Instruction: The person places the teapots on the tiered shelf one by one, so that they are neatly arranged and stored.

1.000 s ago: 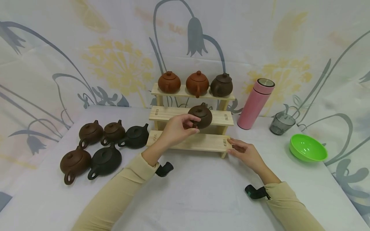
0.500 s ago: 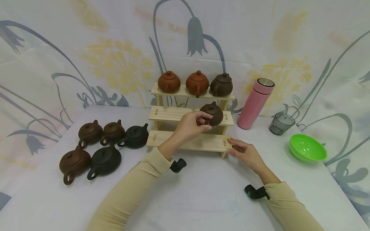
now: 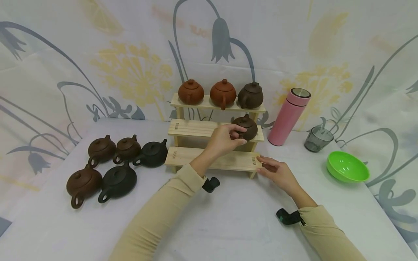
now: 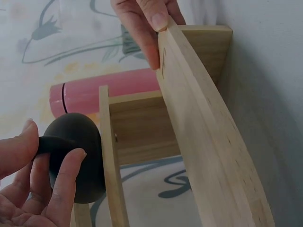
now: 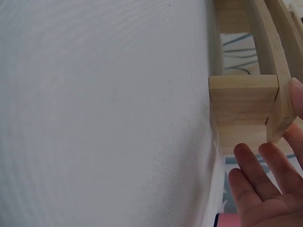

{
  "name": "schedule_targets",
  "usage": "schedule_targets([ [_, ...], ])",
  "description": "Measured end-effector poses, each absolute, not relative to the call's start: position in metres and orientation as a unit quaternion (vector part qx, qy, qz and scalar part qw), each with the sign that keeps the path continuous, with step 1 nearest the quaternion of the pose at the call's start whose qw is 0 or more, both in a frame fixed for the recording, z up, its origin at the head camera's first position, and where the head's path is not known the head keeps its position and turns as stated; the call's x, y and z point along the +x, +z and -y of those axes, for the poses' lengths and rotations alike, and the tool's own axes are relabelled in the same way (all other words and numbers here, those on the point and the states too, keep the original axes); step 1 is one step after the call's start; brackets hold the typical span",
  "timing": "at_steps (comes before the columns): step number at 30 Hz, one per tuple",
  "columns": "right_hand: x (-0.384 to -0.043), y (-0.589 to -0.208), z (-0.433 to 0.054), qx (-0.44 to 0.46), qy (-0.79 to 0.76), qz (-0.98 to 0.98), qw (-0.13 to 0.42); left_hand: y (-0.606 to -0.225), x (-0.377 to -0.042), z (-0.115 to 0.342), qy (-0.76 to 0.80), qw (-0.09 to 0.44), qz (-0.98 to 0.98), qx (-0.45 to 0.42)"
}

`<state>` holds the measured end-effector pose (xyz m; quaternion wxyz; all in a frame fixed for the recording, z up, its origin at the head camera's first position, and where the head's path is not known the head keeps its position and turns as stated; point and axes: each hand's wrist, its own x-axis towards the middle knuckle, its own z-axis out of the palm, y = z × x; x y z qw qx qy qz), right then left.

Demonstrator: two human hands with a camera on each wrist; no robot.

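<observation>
Head view: L hand [image 3: 225,139] hid part of the held teapot [image 3: 249,127], incl. most of its handle; couldn't tell if its base touched the middle shelf [image 3: 196,128]. Both sleeves [image 3: 156,214] ran off bottom edge. Backdrop lettering [image 3: 200,32] was too faint to read. L wrist cam: flask's [image 4: 118,86] lower end was behind rack [image 4: 194,123]; R hand [image 4: 144,21] was cut by top edge, L hand by left. R wrist cam: R hand was partly out of frame at right, flask mostly cut off at bottom.

The teapot [image 3: 249,127] held in the left hand [image 3: 226,139] is coloured dark brown; grey and yellow flowers [image 3: 220,39] are printed on the cloth [image 3: 271,32] beyond the right hand [image 3: 279,175].
</observation>
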<state>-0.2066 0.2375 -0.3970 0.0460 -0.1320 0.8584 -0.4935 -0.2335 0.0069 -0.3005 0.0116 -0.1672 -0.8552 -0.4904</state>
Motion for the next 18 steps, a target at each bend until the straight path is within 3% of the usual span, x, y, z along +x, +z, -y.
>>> schedule_targets([
  [18, -0.206, -0.397, -0.237, -0.134, -0.492, -0.859, 0.043, -0.308, -0.234, -0.026, -0.518, 0.039, 0.839, -0.164],
])
